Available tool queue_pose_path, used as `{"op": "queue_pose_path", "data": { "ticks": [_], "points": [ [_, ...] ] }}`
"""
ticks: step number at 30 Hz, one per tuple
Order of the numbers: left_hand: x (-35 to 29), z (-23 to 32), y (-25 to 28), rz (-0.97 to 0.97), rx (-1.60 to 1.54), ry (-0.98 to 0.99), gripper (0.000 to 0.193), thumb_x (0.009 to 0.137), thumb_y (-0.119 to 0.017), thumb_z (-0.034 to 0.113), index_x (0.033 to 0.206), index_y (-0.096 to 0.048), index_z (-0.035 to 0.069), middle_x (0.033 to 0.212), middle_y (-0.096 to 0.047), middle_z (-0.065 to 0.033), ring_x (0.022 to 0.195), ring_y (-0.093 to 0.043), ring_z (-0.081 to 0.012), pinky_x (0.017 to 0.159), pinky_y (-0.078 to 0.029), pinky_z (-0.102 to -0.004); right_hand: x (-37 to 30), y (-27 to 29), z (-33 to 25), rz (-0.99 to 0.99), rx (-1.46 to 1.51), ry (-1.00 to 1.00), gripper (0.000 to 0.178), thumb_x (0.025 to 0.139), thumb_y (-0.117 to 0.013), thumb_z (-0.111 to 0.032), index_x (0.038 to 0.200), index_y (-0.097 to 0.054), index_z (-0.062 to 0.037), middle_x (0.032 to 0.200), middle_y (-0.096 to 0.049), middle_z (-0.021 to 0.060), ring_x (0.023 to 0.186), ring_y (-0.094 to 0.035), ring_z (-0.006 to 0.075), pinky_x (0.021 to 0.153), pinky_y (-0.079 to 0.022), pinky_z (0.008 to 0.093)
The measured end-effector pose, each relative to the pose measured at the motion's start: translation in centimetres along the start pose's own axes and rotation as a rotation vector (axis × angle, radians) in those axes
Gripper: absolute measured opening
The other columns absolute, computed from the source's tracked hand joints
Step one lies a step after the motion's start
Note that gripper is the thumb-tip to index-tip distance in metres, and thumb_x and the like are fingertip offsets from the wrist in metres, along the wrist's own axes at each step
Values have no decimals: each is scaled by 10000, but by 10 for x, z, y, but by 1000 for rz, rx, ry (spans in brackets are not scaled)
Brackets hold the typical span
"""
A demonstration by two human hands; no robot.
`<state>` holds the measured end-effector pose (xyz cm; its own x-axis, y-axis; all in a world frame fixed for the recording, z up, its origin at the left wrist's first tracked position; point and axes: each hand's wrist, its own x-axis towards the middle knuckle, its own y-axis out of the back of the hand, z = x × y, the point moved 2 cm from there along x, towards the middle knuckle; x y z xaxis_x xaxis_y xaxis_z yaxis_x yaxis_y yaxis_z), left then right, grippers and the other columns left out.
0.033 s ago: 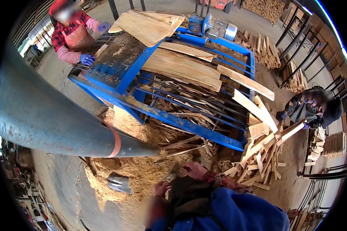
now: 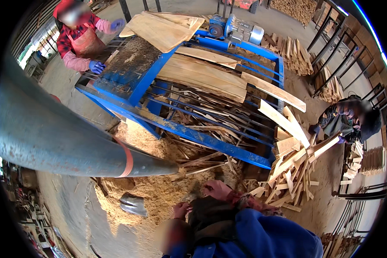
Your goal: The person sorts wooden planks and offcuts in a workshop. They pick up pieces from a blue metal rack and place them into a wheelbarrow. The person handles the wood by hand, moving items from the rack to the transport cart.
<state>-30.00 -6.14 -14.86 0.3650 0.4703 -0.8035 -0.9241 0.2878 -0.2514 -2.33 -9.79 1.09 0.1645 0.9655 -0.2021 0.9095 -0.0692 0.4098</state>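
Note:
My left hand is low in the middle of the view, its fingers curled in at the edge of a black cloth garment on my front. Just right of it and farther out, my right hand has bent fingers and comes out of a patterned sleeve cover. Both palms are turned from view, so anything inside them is hidden. Below the hands lies a heap of sawdust, with a grey bent metal piece on it to the left.
A thick grey pipe slants in from the left. Ahead stands a blue machine frame bearing wide boards and a motor. Offcuts pile at its right end. Co-workers stand far left and right.
The far-left co-worker's raised hand has lifted up and away from the boards on top of the machine. My own hands stay almost where they were.

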Motion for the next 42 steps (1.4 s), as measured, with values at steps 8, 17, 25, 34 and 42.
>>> {"op": "queue_pose_path", "data": {
  "ticks": [8,17,25,34,42],
  "points": [
    [20,32,-86,-30,128,26,220,861,-630,130,996,-621,-43,809,-653,-97,672,-637,-184,622,-546,-290,2,87,-15,158,104,102,162,844,-654,-118,962,-643,-7,819,-643,173,746,-648,337,648,-507,389],
    [29,57,-134,42,142,39,236,861,-643,90,1027,-586,-67,795,-647,-122,661,-642,-202,587,-550,-306,-9,188,-39,313,107,110,228,869,-692,-121,1061,-646,-8,904,-637,142,782,-665,278,676,-531,339],
    [24,66,-139,68,139,63,296,841,-666,92,1071,-594,-81,872,-672,-166,714,-667,-237,626,-581,-356,-54,340,-45,781,-118,108,213,859,-709,-41,1062,-665,4,909,-688,105,827,-676,178,749,-537,275],
    [35,69,-137,70,128,26,224,866,-614,73,1012,-582,-95,846,-649,-181,723,-651,-245,610,-553,-359,-46,447,119,707,-643,-290,355,767,-757,-144,1094,-670,-38,1050,-637,157,983,-640,327,831,-526,392],
    [25,62,-130,116,124,49,331,880,-639,98,1127,-553,-106,890,-674,-196,723,-683,-264,611,-566,-354,-79,467,204,668,-856,-503,466,690,-736,-56,1131,-589,-62,1154,-531,145,1152,-497,357,936,-448,456]
  ]
}}
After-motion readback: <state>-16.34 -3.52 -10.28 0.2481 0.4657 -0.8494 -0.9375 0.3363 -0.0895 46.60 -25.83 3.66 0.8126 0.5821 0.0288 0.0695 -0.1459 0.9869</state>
